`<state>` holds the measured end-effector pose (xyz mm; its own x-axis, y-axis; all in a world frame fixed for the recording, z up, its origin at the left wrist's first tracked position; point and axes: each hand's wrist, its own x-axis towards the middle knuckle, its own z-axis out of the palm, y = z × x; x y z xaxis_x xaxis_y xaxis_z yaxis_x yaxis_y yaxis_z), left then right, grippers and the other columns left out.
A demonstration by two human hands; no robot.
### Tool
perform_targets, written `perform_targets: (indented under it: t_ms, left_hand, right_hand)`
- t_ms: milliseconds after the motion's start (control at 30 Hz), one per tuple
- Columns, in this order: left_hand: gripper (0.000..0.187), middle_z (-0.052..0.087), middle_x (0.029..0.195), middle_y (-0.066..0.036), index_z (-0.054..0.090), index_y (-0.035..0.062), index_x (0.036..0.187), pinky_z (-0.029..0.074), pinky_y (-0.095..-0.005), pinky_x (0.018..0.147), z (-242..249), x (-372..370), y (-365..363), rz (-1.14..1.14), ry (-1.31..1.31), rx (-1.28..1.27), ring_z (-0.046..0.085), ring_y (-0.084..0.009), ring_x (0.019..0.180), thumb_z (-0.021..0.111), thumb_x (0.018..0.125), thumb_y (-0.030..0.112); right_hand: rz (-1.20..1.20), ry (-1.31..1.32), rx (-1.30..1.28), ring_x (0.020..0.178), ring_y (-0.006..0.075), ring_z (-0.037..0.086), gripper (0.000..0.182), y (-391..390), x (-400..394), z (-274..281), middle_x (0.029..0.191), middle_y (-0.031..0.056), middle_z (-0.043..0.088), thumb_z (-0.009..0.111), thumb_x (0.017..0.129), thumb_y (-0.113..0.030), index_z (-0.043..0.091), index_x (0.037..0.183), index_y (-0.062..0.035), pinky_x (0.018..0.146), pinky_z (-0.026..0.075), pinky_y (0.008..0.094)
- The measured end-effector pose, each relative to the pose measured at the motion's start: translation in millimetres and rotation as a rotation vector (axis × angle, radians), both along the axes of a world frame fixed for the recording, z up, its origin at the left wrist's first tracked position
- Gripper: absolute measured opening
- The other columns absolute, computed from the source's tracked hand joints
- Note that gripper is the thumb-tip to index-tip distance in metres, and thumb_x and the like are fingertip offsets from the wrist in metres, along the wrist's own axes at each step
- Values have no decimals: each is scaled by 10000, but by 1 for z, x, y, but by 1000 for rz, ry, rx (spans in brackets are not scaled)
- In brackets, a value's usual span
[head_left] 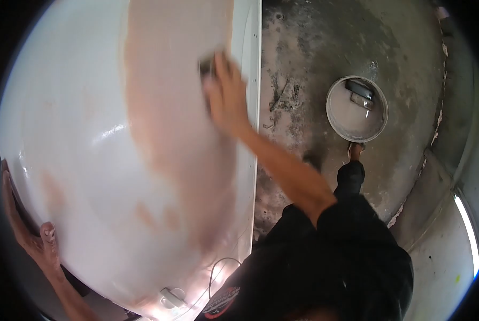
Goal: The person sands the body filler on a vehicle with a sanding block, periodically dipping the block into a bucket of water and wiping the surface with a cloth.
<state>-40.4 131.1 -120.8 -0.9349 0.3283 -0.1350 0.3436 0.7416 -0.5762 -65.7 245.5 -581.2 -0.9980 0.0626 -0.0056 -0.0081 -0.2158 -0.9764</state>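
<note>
1. The right hand (226,91) lies flat on the large glossy white panel with pinkish sanded patches (106,139). Its fingers are pressed down on a small dark sanding block (206,66), which shows just at the fingertips.
2. The block sits in the upper part of the broad pinkish strip, near the right edge of the panel.
3. The left hand (33,235) is at the lower left edge of the same panel. Its fingers curl around the rim and the thumb rests on the white surface. So it grips the edge, and the two hands are well apart.
4. A white door handle (171,297) is visible at the bottom of the panel, with a thin wire (214,273) beside it.
5. To the right of the panel is a grey stained concrete floor (314,53). On it stands a round white bucket with cloudy water (356,108), and some dark objects lie inside; I cannot tell what they are.
6. The person's foot (355,151) is just below the bucket.
</note>
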Motion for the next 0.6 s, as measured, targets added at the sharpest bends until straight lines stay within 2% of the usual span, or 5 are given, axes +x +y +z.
perform_targets:
  t_ms: [67,167,333,433,600]
  left_hand:
    - [1031,390,1551,-185,374,98,1524,341,-563,1152,-1,0,0,-1,-5,-4,385,-373,1425,514,801,820]
    - [1033,391,1550,-185,372,97,1524,341,-561,1152,1,0,1,7,-5,-12,385,-373,1424,512,802,821]
    - [1036,392,1550,-184,368,95,1526,342,-558,1153,0,-3,-4,14,-4,-22,385,-373,1424,507,803,823]
    - [1037,392,1549,-183,366,94,1526,342,-556,1154,3,0,-1,9,-7,-22,386,-373,1424,505,803,825]
    - [1040,393,1549,-182,362,92,1528,343,-552,1155,5,0,-3,4,-8,-21,386,-373,1423,500,805,827]
  right_hand:
    - [43,26,39,1353,493,336,635,-18,117,-8,1555,307,275,509,966,-269,349,1534,-33,1150,202,558]
    - [108,-30,29,1366,505,319,649,-21,130,-17,1571,312,246,522,956,-271,349,1539,-43,1154,196,573]
    - [-69,-27,11,1176,464,445,597,5,-109,-31,1353,289,447,486,948,-278,406,1484,-28,1047,317,558]
    - [-97,-149,82,1238,461,484,579,7,-123,-24,1397,290,474,434,1017,-343,387,1506,-36,1093,347,503]
    - [88,-49,-2,1363,516,311,654,-19,135,-7,1555,329,249,529,959,-282,339,1550,-76,1146,210,562]
